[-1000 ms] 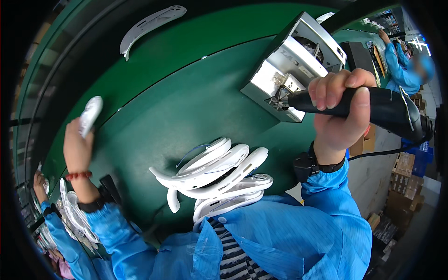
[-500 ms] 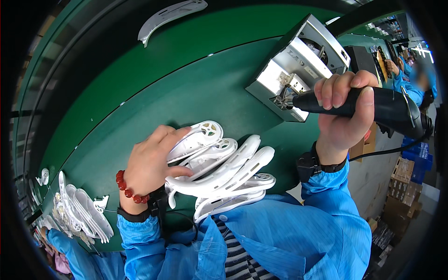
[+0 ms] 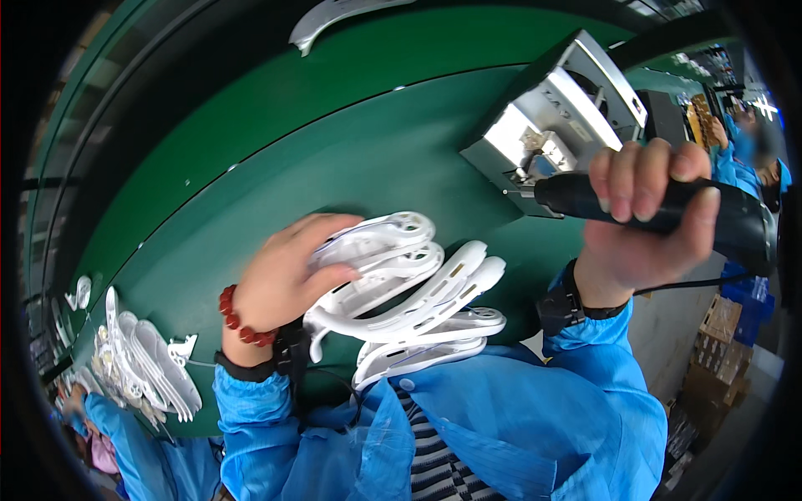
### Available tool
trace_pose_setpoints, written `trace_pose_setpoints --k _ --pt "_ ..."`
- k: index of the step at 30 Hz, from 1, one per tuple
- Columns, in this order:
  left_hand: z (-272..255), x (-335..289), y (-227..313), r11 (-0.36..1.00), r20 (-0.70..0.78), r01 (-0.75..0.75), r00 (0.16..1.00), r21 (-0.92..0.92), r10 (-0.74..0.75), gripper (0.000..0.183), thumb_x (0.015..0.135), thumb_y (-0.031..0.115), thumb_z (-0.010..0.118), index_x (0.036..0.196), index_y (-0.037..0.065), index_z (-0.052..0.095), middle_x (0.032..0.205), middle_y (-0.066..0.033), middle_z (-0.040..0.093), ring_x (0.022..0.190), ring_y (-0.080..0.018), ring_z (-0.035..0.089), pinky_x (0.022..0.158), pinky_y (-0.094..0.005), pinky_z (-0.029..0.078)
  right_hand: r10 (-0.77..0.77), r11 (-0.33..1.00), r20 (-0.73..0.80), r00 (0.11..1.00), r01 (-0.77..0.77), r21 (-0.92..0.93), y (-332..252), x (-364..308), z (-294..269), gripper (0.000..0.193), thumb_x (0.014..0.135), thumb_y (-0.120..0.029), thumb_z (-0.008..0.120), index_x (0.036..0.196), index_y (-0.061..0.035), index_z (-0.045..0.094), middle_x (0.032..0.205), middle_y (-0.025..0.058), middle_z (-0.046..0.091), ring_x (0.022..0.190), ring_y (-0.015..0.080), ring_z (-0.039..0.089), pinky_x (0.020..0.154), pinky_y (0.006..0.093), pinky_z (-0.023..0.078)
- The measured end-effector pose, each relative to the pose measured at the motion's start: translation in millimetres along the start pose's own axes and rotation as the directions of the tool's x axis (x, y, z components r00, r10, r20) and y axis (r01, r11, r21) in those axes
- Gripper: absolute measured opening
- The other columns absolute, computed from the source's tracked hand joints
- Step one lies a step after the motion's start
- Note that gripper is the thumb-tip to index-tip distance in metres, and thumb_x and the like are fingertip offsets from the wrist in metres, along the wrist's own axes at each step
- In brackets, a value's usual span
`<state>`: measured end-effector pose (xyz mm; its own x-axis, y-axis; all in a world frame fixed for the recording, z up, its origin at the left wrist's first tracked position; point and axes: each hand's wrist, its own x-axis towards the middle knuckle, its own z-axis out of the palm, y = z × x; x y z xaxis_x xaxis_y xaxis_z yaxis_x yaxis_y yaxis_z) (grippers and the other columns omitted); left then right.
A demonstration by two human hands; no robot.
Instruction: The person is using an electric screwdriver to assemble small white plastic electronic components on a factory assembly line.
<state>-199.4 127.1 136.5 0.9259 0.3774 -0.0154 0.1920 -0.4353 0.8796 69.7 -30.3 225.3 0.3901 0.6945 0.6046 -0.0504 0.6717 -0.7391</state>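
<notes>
My right hand point(image 3: 643, 213) is wrapped round a black electric screwdriver point(image 3: 568, 194), which lies almost level with its thin metal bit point(image 3: 520, 193) pointing left. A tiny bright speck shows at the bit's end, too small to name. The bit is in front of the open side of a silver metal screw feeder point(image 3: 547, 104). My left hand point(image 3: 284, 271) grips the left end of a curved white plastic housing point(image 3: 380, 234), thumb on the near side and fingers on the far side. Under and beside it lie several similar white housings point(image 3: 426, 305), overlapping close to my body.
More white shells point(image 3: 154, 367) are stacked at the left on the green table point(image 3: 334, 159). A lone white shell point(image 3: 334, 18) lies at the far edge. The screwdriver's black cable point(image 3: 689, 285) trails right. Co-workers in blue sit at lower left and far right.
The screwdriver's bit has come away from the feeder's inside and is now in front of it. The right hand has moved right and slightly down. The left hand and top housing have shifted slightly right.
</notes>
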Motion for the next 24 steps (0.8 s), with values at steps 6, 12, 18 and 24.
trace_pose_setpoints --k 6,12,18,24 --pt "12 11 35 0.942 -0.3 -0.157 0.921 0.296 0.248 0.045 0.068 0.008 0.077 0.111 0.003 0.064 0.114 -0.0116 0.062 0.103 -0.0299 0.057 0.09 -0.0385 0.045 0.123 0.956 0.222 0.967 -0.176 0.235 20 10 49 0.029 0.094 -0.039 0.047 0.102 -0.0114 0.047 0.071 -0.0018 0.05 0.06 0.0102 0.048 0.062 0.0282 0.037" --pt "21 10 29 0.969 -0.353 -0.227 0.902 0.099 0.247 0.028 0.069 0.006 0.078 0.094 0.002 0.068 0.096 -0.0095 0.067 0.085 -0.0268 0.062 0.079 -0.0353 0.046 0.136 0.921 0.27 0.953 -0.222 0.321 39 8 69 0.028 0.095 -0.039 0.047 0.101 -0.0116 0.046 0.073 -0.0002 0.053 0.061 0.0113 0.051 0.062 0.0295 0.039" --pt "25 7 21 0.975 -0.397 -0.212 0.891 0.065 0.22 0.016 0.072 0.003 0.075 0.086 0.0 0.07 0.085 -0.0106 0.07 0.075 -0.0249 0.065 0.071 -0.0326 0.048 0.174 0.916 0.255 0.951 -0.251 0.313 42 7 72 0.028 0.094 -0.039 0.048 0.101 -0.0117 0.045 0.074 0.0 0.053 0.061 0.0117 0.051 0.063 0.0301 0.039" --pt "25 8 23 0.975 -0.393 -0.205 0.893 0.083 0.221 0.015 0.073 -0.002 0.071 0.088 -0.002 0.07 0.087 -0.0124 0.07 0.076 -0.0264 0.065 0.068 -0.0335 0.051 0.155 0.927 0.273 0.95 -0.235 0.292 42 6 72 0.028 0.094 -0.04 0.047 0.101 -0.0119 0.045 0.073 0.0003 0.052 0.061 0.012 0.051 0.063 0.0304 0.04"
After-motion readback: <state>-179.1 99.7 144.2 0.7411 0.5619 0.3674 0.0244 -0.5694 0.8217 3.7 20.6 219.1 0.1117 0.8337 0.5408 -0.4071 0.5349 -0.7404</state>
